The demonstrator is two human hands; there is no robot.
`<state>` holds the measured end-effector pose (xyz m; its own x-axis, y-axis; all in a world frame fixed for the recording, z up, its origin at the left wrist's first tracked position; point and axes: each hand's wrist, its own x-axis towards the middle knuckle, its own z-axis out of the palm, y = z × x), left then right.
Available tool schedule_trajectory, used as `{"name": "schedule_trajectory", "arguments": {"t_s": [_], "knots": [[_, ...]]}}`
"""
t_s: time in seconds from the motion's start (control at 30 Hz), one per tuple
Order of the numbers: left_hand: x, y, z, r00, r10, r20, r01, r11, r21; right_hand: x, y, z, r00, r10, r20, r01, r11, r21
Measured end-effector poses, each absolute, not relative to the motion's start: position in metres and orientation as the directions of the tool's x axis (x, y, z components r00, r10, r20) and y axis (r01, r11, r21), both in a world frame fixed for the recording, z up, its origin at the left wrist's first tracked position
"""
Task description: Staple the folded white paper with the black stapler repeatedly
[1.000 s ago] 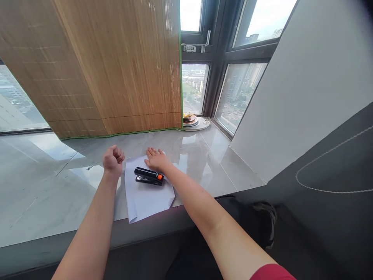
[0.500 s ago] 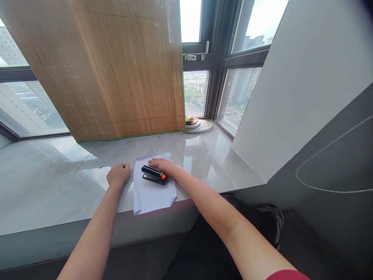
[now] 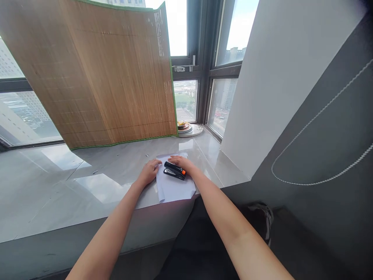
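White paper sheets (image 3: 176, 191), curled at the lower left corner, lie on the sill near its front edge. On top rests a black stapler (image 3: 175, 171) with an orange end piece, its jaw facing left. My left hand (image 3: 149, 172) is at the left edge of the paper, fingers stretched toward it and touching or just beside its upper left corner. Behind the stapler, my right hand (image 3: 183, 162) lies with its fingers flat across the upper part of the paper. The wrist is close to the stapler's orange end.
A glossy tiled window sill (image 3: 96, 190) spans the view. Beyond it hangs a bamboo blind (image 3: 122, 85) with green edging. Stacked plates (image 3: 189, 130) stand in the window corner. A beaded cord (image 3: 303, 182) hangs at the right, and a dark bag-like thing (image 3: 262, 221) is below.
My left hand has gone from a closed fist on the sill to stretched fingers at the paper's left edge. The camera view has shifted; my right hand stays on the paper behind the stapler.
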<state>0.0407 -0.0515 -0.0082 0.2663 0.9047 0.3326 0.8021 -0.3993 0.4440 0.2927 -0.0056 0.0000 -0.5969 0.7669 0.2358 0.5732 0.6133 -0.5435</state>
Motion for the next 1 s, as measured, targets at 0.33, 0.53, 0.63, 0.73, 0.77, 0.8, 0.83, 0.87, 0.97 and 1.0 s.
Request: {"name": "schedule_trajectory", "arguments": {"t_s": [0.33,0.53,0.63,0.73,0.77,0.8,0.83,0.87,0.97,1.0], "knots": [[0.040,-0.048,-0.011,0.257,0.917,0.307,0.864,-0.360,0.353,0.319,-0.055,0.002,-0.491,0.808,0.325,0.487,0.564,-0.667],[0.030,-0.036,-0.017,0.276,0.909,0.314,0.804,-0.397,0.444,0.310,-0.063,0.003,-0.424,0.827,0.368,0.592,0.561,-0.579],[0.027,-0.030,-0.024,0.264,0.903,0.338,0.797,-0.402,0.451,0.304,-0.060,-0.001,-0.451,0.795,0.407,0.572,0.607,-0.552],[0.026,-0.026,-0.028,0.249,0.899,0.360,0.783,-0.405,0.472,0.300,-0.057,-0.006,-0.473,0.775,0.420,0.552,0.632,-0.544],[0.026,-0.025,-0.029,0.245,0.898,0.365,0.772,-0.408,0.487,0.300,-0.057,-0.007,-0.474,0.771,0.426,0.534,0.636,-0.558],[0.025,-0.024,-0.029,0.241,0.898,0.369,0.761,-0.410,0.502,0.300,-0.057,-0.007,-0.464,0.770,0.439,0.510,0.637,-0.578],[0.025,-0.024,-0.029,0.236,0.898,0.372,0.752,-0.412,0.515,0.300,-0.057,-0.007,-0.436,0.771,0.464,0.484,0.635,-0.602],[0.024,-0.023,-0.030,0.232,0.898,0.375,0.744,-0.412,0.526,0.301,-0.056,-0.006,-0.384,0.777,0.499,0.460,0.630,-0.626],[0.023,-0.022,-0.030,0.230,0.898,0.376,0.730,-0.415,0.543,0.308,-0.055,-0.002,-0.125,0.822,0.556,0.410,0.553,-0.725],[0.022,-0.022,-0.030,0.230,0.898,0.376,0.724,-0.416,0.550,0.311,-0.055,0.000,-0.052,0.841,0.539,0.393,0.513,-0.763]]}}
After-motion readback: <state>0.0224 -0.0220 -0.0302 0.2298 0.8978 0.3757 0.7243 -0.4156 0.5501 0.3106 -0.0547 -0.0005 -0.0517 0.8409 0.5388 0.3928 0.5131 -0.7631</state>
